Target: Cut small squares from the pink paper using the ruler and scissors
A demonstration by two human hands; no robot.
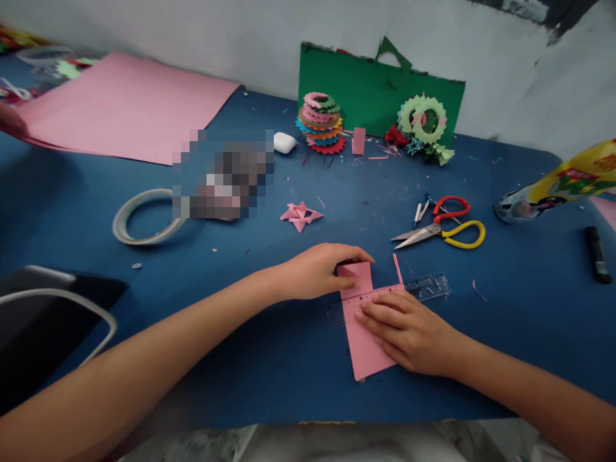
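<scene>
While R grip (pixel 414 330), flat, pins ruler (pixel 427 287), pink paper (pixel 363 356) | L grip (pixel 323 271) curled, holding paper | scissors (pixel 436 228) nr, tape (pixel 132 239) L

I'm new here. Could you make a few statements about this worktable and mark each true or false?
1. The clear ruler lies across a pink sheet. True.
2. The right hand holds the scissors. False: they lie on the table; that hand rests on the ruler and sheet.
3. The left hand is at the sheet's far end. True.
4. The pink star hangs on the wall. False: it lies on the table.
5. The tape roll is left of the star. True.
</scene>
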